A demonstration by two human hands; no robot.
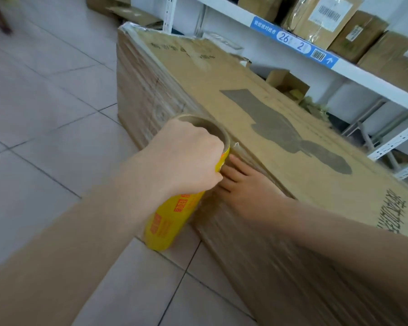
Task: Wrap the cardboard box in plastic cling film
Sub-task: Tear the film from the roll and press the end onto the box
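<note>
While left hand (186, 156) grips roll (167, 220), right hand (247, 191) flat on box (257, 90); shelf (363, 74) behind.

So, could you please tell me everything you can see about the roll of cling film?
The roll of cling film is a long tube with a yellow wrapper printed in red and an open brown cardboard core at its top end. It stands nearly upright, slightly tilted, against the film-covered side of the cardboard box, its lower end near the tiled floor. The left hand grips its top; the right hand lies flat on the box edge beside it, fingertips touching the roll.
</note>
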